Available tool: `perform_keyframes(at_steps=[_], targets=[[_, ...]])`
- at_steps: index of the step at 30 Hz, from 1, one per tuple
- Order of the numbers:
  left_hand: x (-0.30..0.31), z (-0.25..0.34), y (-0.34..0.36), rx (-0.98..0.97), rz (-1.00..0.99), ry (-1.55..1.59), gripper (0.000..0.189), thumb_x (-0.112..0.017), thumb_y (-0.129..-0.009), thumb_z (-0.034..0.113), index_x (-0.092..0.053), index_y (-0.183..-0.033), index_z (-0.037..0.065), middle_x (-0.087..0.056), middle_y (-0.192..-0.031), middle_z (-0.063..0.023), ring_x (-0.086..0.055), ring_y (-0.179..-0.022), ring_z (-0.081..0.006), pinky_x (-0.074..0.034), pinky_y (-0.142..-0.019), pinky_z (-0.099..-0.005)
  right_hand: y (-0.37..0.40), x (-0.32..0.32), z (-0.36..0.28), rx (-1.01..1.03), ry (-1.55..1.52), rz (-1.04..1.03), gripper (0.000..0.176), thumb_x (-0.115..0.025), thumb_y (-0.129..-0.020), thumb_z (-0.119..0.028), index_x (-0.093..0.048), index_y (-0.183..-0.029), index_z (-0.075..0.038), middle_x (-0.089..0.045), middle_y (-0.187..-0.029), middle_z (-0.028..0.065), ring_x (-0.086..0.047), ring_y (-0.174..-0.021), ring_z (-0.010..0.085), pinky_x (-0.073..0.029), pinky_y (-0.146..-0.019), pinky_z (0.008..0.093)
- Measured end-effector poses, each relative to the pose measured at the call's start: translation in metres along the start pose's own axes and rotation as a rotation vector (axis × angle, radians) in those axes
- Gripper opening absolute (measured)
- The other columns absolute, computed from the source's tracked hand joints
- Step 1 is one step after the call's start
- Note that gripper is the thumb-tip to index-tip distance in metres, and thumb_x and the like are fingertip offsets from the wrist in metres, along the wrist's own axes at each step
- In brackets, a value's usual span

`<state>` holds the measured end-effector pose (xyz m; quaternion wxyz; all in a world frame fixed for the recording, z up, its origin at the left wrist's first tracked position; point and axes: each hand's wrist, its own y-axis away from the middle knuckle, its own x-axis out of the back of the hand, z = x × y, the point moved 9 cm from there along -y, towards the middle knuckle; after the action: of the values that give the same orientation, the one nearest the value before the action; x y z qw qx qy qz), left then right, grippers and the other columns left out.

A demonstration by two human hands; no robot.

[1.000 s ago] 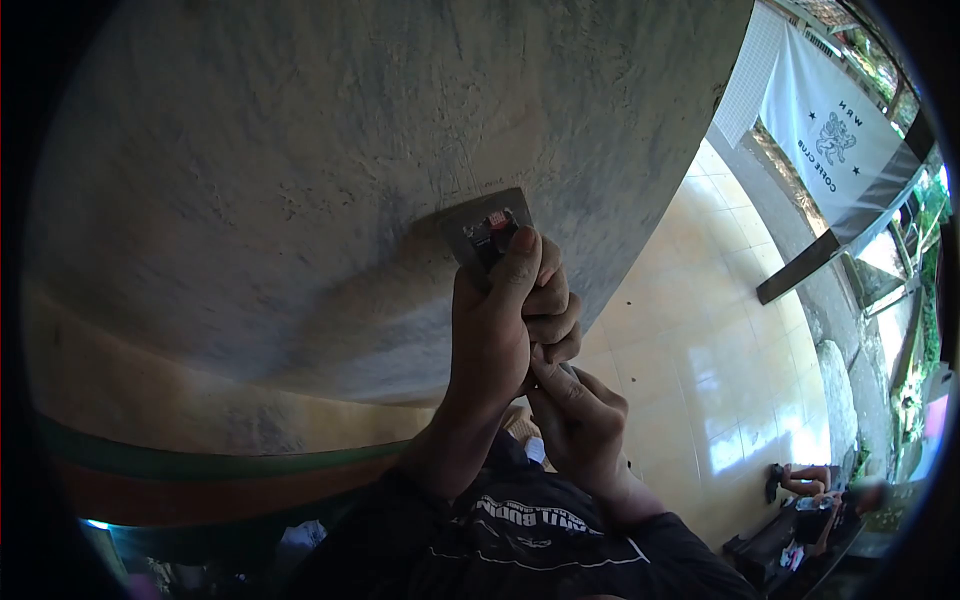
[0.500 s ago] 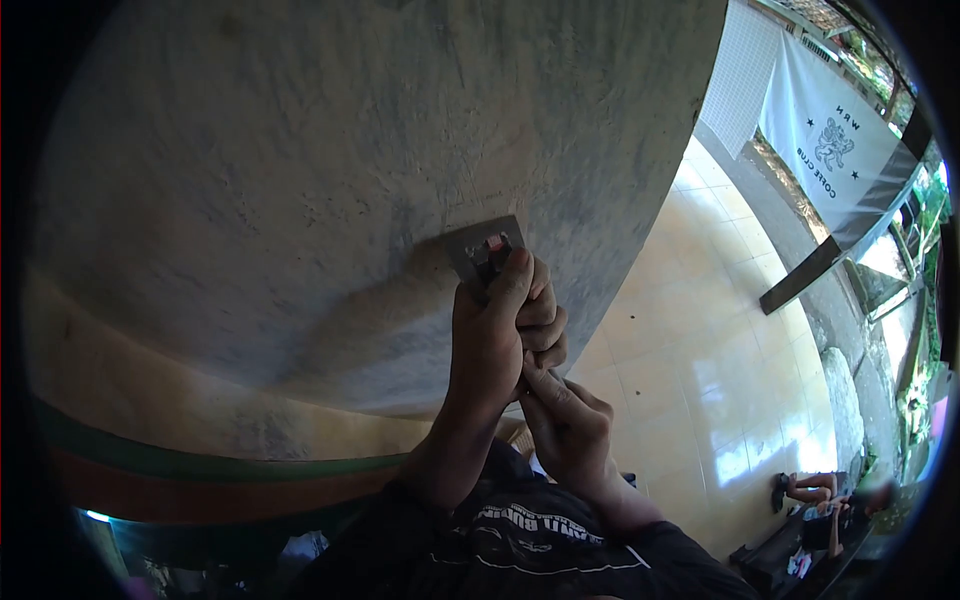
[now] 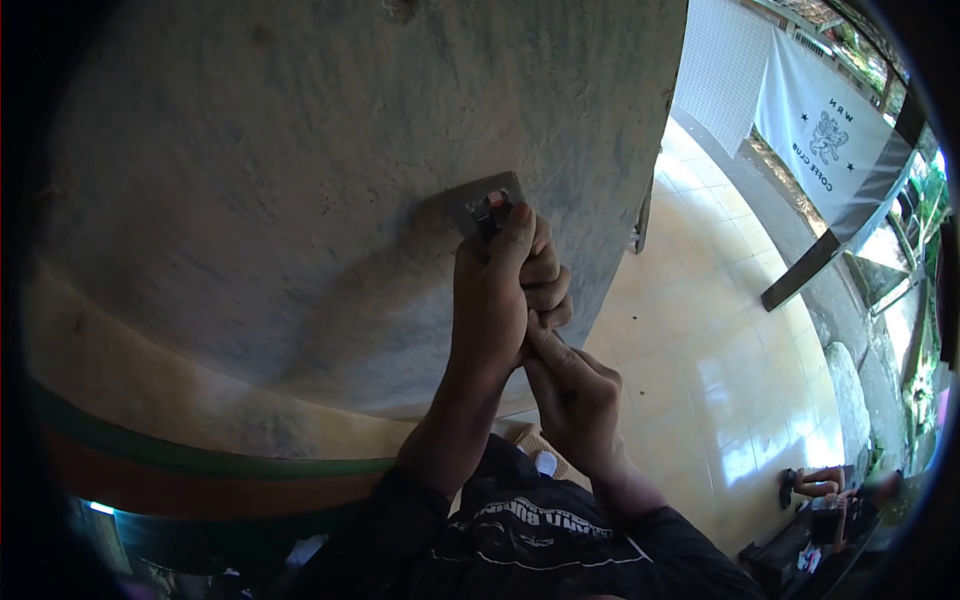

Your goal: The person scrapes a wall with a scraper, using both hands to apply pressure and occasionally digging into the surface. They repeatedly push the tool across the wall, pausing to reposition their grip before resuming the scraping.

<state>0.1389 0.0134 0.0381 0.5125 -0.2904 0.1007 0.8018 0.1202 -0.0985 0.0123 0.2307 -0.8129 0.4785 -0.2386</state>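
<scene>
A flat trowel-like metal tool (image 3: 463, 203) with a dark handle and a small red part lies against the rough grey plastered wall (image 3: 300, 120). Wrapped round its handle is my left hand (image 3: 510, 270), thumb pointing up along the handle. My right hand (image 3: 575, 390) is just below, its fingers pinched together at the base of my left hand, where the lower end of the tool would be; what they grip there is hidden. The tool casts a shadow on the wall to its left.
Glossy tiled floor (image 3: 680, 330) extends on the right. Beyond it are a white banner (image 3: 825, 140) and a dark post (image 3: 802, 272). A seated person (image 3: 825, 485) is at the lower right. A green and brown band (image 3: 200, 475) runs along the lower left.
Both hands and the tool have moved up along the wall. The view has shifted slightly, and a light-coloured shoe now shows below the hands.
</scene>
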Motion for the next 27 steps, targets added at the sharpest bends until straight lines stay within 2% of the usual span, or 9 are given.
perform_keyframes(at_steps=[1,3,5,7,10,17,22,27], targets=[[0.001,-0.001,0.002,-0.004,0.003,-0.003,0.035,-0.049,-0.094,0.035,-0.041,-0.070,0.012,-0.028,-0.053,0.0054,-0.027,-0.039,-0.0053,-0.027,-0.035,-0.0243,0.002,0.000,-0.001,0.002,-0.005,-0.002,0.040,-0.064,-0.079,0.000,-0.060,-0.118,-0.009,-0.063,-0.076,0.0184,-0.061,-0.060,0.0243,-0.048,-0.054,0.0337],[0.006,-0.004,0.004,-0.028,0.019,-0.004,0.030,-0.047,-0.095,0.032,-0.041,-0.072,0.014,-0.027,-0.053,0.0065,-0.023,-0.038,-0.0030,-0.024,-0.031,-0.0209,0.007,-0.007,0.006,-0.056,0.071,-0.104,0.038,-0.060,-0.080,0.005,-0.059,-0.117,0.001,-0.066,-0.081,0.0194,-0.066,-0.072,0.0179,-0.049,-0.062,0.0273],[0.007,-0.006,0.003,-0.004,0.019,0.003,0.030,-0.047,-0.095,0.032,-0.040,-0.073,0.014,-0.028,-0.053,0.0064,-0.023,-0.037,-0.0032,-0.024,-0.031,-0.0207,0.006,-0.006,0.005,-0.012,0.056,-0.076,0.038,-0.060,-0.079,0.006,-0.059,-0.117,0.001,-0.065,-0.080,0.0195,-0.066,-0.071,0.0176,-0.049,-0.061,0.0266],[0.007,-0.004,0.003,-0.004,0.020,-0.031,0.030,-0.047,-0.095,0.033,-0.040,-0.073,0.013,-0.028,-0.053,0.0063,-0.023,-0.037,-0.0033,-0.024,-0.031,-0.0209,0.006,-0.005,0.005,-0.064,0.012,-0.071,0.040,-0.064,-0.080,-0.001,-0.059,-0.119,-0.008,-0.064,-0.077,0.0183,-0.065,-0.067,0.0273,-0.049,-0.057,0.0352],[-0.008,0.007,-0.001,-0.026,0.007,-0.001,0.031,-0.047,-0.095,0.033,-0.040,-0.072,0.013,-0.027,-0.053,0.0062,-0.024,-0.038,-0.0034,-0.024,-0.032,-0.0212,-0.005,0.003,-0.008,0.012,-0.030,-0.015,0.041,-0.064,-0.080,-0.001,-0.059,-0.120,-0.009,-0.064,-0.079,0.0197,-0.065,-0.067,0.0287,-0.049,-0.058,0.0355],[0.003,0.000,0.002,-0.020,0.024,-0.063,0.030,-0.047,-0.095,0.032,-0.041,-0.072,0.013,-0.028,-0.054,0.0061,-0.024,-0.039,-0.0036,-0.024,-0.033,-0.0215,0.004,-0.003,0.004,-0.047,0.009,-0.072,0.040,-0.062,-0.082,-0.002,-0.058,-0.122,-0.010,-0.063,-0.079,0.0221,-0.064,-0.064,0.0301,-0.049,-0.056,0.0367],[-0.001,-0.001,0.005,0.006,0.039,0.002,0.033,-0.048,-0.095,0.033,-0.042,-0.070,0.011,-0.029,-0.053,0.0051,-0.028,-0.039,-0.0058,-0.026,-0.036,-0.0245,0.005,0.002,-0.003,-0.052,0.007,-0.081,0.041,-0.062,-0.083,-0.003,-0.057,-0.123,-0.011,-0.062,-0.076,0.0206,-0.065,-0.064,0.0301,-0.049,-0.056,0.0363],[-0.002,0.003,0.002,-0.024,0.045,-0.037,0.031,-0.049,-0.094,0.032,-0.042,-0.072,0.012,-0.028,-0.053,0.0058,-0.026,-0.039,-0.0044,-0.025,-0.035,-0.0229,0.003,0.000,0.001,-0.024,0.011,-0.051,0.039,-0.062,-0.082,-0.003,-0.058,-0.121,-0.009,-0.065,-0.082,0.0197,-0.065,-0.065,0.0284,-0.049,-0.056,0.0352]])
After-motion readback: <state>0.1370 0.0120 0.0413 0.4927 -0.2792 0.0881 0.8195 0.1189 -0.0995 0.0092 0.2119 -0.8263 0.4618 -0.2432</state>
